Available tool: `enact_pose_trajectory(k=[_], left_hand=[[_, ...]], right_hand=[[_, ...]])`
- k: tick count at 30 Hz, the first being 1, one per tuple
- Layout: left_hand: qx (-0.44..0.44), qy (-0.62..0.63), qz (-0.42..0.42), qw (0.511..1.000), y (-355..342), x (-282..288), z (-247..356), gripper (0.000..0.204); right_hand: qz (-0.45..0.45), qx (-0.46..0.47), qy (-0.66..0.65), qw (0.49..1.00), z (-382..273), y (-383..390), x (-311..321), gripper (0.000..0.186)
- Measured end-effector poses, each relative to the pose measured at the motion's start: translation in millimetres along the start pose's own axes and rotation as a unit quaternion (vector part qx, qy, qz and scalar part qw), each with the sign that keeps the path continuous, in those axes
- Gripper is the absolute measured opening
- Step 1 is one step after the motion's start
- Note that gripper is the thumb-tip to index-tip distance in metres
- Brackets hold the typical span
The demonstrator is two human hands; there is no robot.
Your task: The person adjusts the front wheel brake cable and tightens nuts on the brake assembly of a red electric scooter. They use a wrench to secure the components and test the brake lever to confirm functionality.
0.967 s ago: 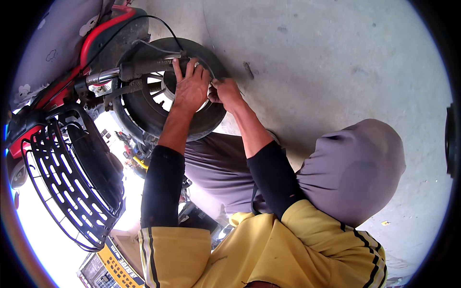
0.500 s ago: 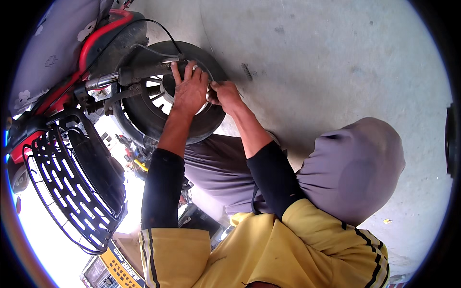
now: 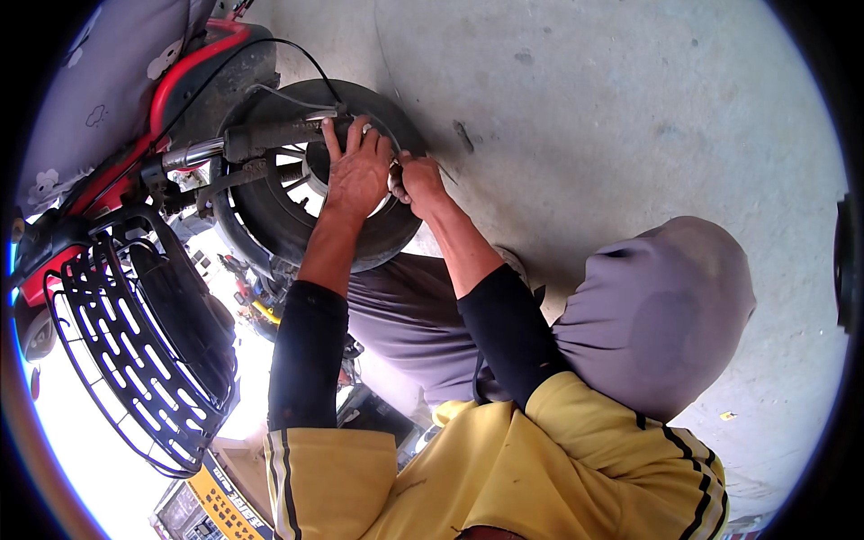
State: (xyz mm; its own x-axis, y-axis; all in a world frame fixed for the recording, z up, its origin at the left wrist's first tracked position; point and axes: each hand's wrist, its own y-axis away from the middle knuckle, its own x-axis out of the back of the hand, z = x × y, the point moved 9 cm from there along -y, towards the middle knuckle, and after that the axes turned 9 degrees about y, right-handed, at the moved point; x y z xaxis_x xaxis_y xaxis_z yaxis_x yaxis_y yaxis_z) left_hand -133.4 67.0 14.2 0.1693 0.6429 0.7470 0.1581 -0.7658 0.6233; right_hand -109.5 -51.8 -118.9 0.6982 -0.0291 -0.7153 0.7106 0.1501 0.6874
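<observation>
A scooter's wheel with a black tire (image 3: 270,220) stands in front of me, its fork tube (image 3: 270,137) running across to the hub. My left hand (image 3: 356,175) lies over the hub end of the fork with its fingers spread. Right beside it, my right hand (image 3: 421,184) is closed near the wheel's axle side. A small dark metal piece (image 3: 396,180) shows between the two hands; what my right fingers grip is mostly hidden. Thin cables (image 3: 310,58) curve down to the hub above my left hand.
At the left is a black slotted metal basket (image 3: 135,351), next to the scooter's red body (image 3: 166,90). A cloth cover with a flower print (image 3: 117,81) hangs at the upper left. Grey concrete floor (image 3: 630,117) stretches to the right. My bent knee (image 3: 666,315) is at the right.
My right hand has shifted and turned slightly beside the hub. The left hand keeps its place on the fork end.
</observation>
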Motion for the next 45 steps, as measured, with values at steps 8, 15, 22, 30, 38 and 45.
enact_pose_trajectory(k=[8, 15, 22, 30, 38, 45], left_hand=[[0.004, 0.002, -0.004, 1.0, 3.7, -1.6, -0.4, 0.024], [0.016, -0.02, -0.005, 1.0, 0.9, -8.0, -3.3, 0.024], [0.024, -0.03, -0.007, 0.999, -0.3, -6.6, -2.9, 0.026], [0.026, -0.012, -0.018, 0.999, 4.6, -10.4, -3.8, 0.024], [0.012, -0.016, -0.007, 1.0, 2.3, -9.2, -3.3, 0.024], [0.016, 0.002, -0.008, 1.0, 1.7, -4.9, -2.2, 0.024]], right_hand=[[0.033, 0.044, 0.084, 0.995, -24.9, 26.5, -2.7, 0.039], [-0.011, -0.063, -0.028, 0.998, 0.9, 0.0, -1.9, 0.037], [0.018, 0.044, 0.051, 0.998, -26.3, 15.2, -2.5, 0.036], [0.021, 0.054, 0.156, 0.986, -32.6, 18.9, 0.3, 0.039], [0.011, -0.004, 0.031, 0.999, -9.1, 5.0, -1.4, 0.041], [-0.01, 0.077, 0.056, 0.995, -23.6, 10.4, -5.7, 0.037]])
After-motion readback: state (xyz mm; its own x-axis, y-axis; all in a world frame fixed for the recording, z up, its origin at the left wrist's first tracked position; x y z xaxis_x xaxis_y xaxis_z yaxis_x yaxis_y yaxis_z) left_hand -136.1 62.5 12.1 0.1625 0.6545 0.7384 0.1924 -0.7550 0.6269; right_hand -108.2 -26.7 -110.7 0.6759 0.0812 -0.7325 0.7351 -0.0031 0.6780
